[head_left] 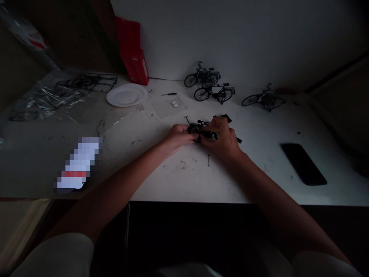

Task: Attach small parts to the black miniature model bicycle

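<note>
My left hand [179, 137] grips the wheel end of a small black model bicycle [196, 129], just above the white table. Fingers of my right hand [225, 139] are closed on the same bicycle from the other side and cover much of its frame. Black pieces stick out past the right hand; what they are is too dark to tell. A thin T-shaped part [186, 119] lies beyond the left hand. Nearer the front edge rests a small pin-like part [208, 160].
Three model bicycles [215, 93] stand at the back. Behind my hands lie a small screwdriver [169, 94] and a clear bag [165, 107]. A white plate [127, 100], a red box [135, 67] and black part frames [90, 81] sit left. Phones lie left [80, 161] and right [304, 163].
</note>
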The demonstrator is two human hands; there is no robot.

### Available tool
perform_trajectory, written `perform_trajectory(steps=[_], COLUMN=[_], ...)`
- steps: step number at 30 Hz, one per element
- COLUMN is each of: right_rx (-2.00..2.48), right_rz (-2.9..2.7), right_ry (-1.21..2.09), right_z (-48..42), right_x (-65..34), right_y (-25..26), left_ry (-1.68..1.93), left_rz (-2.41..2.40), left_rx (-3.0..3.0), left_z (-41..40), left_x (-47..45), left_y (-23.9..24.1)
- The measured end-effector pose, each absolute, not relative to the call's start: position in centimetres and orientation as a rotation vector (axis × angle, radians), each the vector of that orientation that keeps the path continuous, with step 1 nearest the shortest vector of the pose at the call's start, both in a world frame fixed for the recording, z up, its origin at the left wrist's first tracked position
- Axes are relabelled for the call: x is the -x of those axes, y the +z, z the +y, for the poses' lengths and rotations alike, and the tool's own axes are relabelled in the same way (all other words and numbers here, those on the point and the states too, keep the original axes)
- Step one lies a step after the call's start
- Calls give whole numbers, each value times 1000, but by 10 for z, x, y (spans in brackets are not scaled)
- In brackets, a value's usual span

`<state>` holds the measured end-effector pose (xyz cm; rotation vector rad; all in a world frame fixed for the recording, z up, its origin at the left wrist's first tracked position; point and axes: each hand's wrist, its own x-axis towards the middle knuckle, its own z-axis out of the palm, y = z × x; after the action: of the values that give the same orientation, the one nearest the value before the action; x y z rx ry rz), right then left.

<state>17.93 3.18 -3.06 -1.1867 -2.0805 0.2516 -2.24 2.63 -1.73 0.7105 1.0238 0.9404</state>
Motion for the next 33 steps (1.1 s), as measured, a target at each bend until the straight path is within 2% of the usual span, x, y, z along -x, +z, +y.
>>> perform_trajectory(steps=[33], right_rx=[1041], right_rz=[-2151], right_ry=[371], right_z=[38], right_x=[-189], right_y=[-17], left_ry=[1098], left_rz=[1125], left_rx=[-753], left_z=[18], left_x=[10], left_y=[-17])
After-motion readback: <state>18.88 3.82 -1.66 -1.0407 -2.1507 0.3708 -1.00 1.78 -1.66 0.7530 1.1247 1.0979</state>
